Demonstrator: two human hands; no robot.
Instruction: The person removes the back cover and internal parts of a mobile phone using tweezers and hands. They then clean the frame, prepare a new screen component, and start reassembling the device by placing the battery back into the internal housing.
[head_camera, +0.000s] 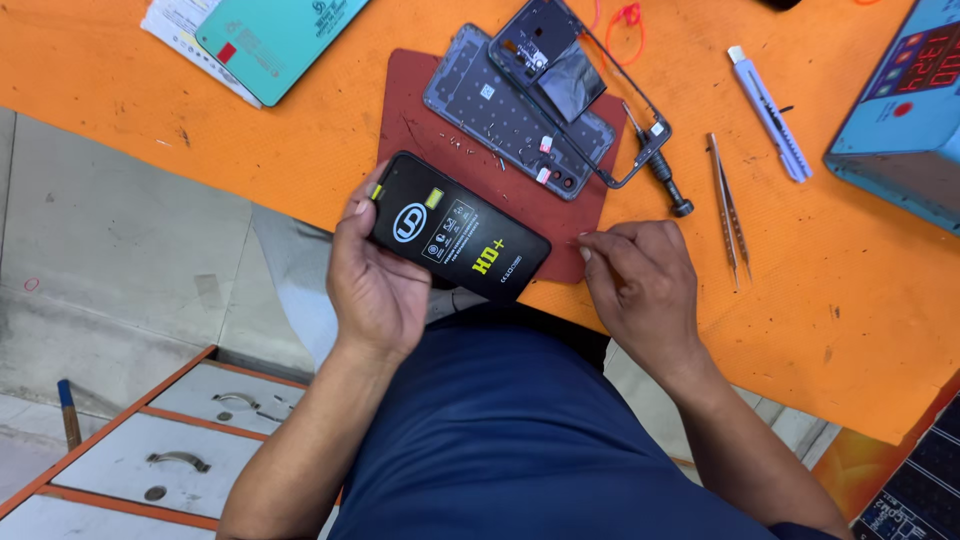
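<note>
Both hands are seen over the near edge of the orange bench (200, 160). A black phone screen (458, 238) with yellow print is gripped by the left hand (375, 285) just above a red mat (420, 115). Fingers of the right hand (640, 280) are curled, nothing held, fingertips rested at the mat's edge. A phone frame (520, 110), screwdriver (660, 170) and tweezers (728, 210) are laid nearby.

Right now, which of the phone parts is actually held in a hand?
The black phone screen panel with yellow markings, gripped in the left hand. The grey back frame lies on the red mat.
</note>
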